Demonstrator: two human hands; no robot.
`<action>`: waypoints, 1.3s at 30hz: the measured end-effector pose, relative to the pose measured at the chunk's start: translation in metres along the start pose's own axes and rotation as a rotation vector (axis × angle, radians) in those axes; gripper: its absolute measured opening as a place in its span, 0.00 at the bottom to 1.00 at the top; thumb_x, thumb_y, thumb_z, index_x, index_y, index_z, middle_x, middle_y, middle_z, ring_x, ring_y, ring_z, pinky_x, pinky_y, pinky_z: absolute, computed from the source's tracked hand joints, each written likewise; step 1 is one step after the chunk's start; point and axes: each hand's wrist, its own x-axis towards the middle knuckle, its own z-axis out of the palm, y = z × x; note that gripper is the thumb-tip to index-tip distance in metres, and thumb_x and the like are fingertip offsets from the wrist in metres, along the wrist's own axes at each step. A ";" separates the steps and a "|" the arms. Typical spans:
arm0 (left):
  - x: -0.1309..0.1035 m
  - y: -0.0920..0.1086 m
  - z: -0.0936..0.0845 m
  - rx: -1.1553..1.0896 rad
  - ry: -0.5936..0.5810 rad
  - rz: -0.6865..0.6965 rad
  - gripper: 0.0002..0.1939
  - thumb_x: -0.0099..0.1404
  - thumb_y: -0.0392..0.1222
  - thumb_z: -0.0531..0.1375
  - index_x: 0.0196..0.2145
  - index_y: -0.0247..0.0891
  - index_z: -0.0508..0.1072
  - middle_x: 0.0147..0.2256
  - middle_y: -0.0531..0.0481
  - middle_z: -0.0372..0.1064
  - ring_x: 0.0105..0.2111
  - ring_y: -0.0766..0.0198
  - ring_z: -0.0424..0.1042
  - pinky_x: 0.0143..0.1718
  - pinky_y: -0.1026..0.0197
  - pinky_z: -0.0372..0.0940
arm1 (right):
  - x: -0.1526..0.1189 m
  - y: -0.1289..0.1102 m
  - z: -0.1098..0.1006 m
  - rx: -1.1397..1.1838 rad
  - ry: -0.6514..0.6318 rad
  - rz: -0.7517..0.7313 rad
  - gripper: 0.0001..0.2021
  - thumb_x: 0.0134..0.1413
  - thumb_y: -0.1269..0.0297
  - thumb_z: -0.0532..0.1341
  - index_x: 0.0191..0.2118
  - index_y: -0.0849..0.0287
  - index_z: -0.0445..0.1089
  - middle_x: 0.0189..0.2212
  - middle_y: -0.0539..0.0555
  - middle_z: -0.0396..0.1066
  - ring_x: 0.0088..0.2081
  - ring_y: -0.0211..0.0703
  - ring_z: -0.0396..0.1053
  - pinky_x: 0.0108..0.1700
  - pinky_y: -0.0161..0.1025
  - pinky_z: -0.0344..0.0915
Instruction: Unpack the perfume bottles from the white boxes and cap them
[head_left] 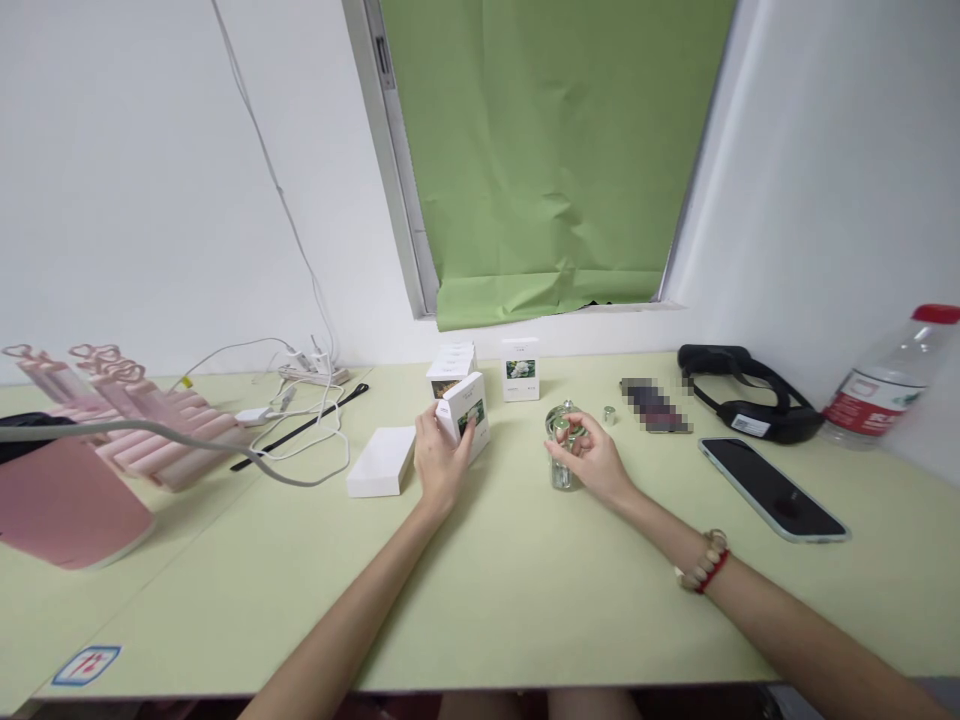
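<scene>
My left hand [441, 462] is closed round a small white box [471, 402] with a picture on its front. The box is tilted, and its top end looks unfolded. My right hand [596, 458] pinches a small clear glass bottle [560, 474] with a shiny cap near its top, just above or on the table; I cannot tell which. Right behind these fingers is a shiny round metallic thing [555, 412], partly hidden. A small silvery cap [609, 414] stands to the right of it. Left of my left hand lies a plain white box [382, 462].
Behind stand a white box with a flower picture [521, 370] and a row of similar boxes [452, 362]. To the right are a phone [772, 488], a black headset [750, 400] and a water bottle [874, 390]. Pink tubes [161, 435], white cables [330, 425] and a pink container [71, 495] are left.
</scene>
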 end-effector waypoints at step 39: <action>-0.047 0.048 0.008 -0.369 -0.708 0.355 0.09 0.65 0.45 0.48 0.41 0.40 0.62 0.38 0.48 0.66 0.39 0.61 0.65 0.41 0.57 0.60 | -0.017 -0.020 0.012 -0.091 -0.013 -0.007 0.15 0.38 0.55 0.65 0.31 0.59 0.68 0.29 0.52 0.70 0.15 0.28 0.51 0.15 0.29 0.48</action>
